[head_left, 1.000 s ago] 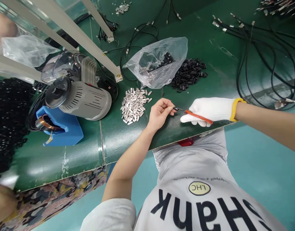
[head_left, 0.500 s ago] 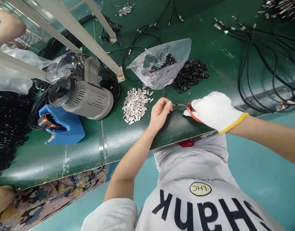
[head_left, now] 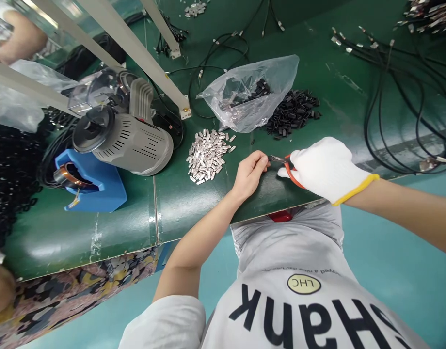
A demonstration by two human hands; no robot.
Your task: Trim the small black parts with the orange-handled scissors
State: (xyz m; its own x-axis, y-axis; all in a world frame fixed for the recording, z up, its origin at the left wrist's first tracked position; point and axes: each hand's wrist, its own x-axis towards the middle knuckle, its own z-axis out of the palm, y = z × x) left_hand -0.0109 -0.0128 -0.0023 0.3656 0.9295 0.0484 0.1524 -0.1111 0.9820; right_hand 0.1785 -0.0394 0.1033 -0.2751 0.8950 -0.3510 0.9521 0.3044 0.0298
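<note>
My bare left hand (head_left: 249,173) rests near the front edge of the green table (head_left: 128,228), fingers pinched on a tiny part I cannot make out. My right hand (head_left: 325,167), in a white glove with a yellow cuff, grips orange-handled pliers (head_left: 289,170). The pliers' tip touches the pinch of my left fingers. A pile of small silver metal shells (head_left: 208,155) lies just left of my left hand. Behind the hands sit a clear plastic bag (head_left: 252,94) with black parts inside and a loose heap of black plastic parts (head_left: 292,114).
A grey motor-like machine (head_left: 126,138) on a blue base (head_left: 94,186) stands at the left. Black cables (head_left: 408,97) spread over the right of the table. A metal frame bar (head_left: 143,58) crosses the back left. Another person's arm (head_left: 17,36) shows at top left.
My right hand has turned and drawn closer to my left, bringing the pliers' tip to the pinched fingers. The view has shifted slightly; my left hand stays in place.
</note>
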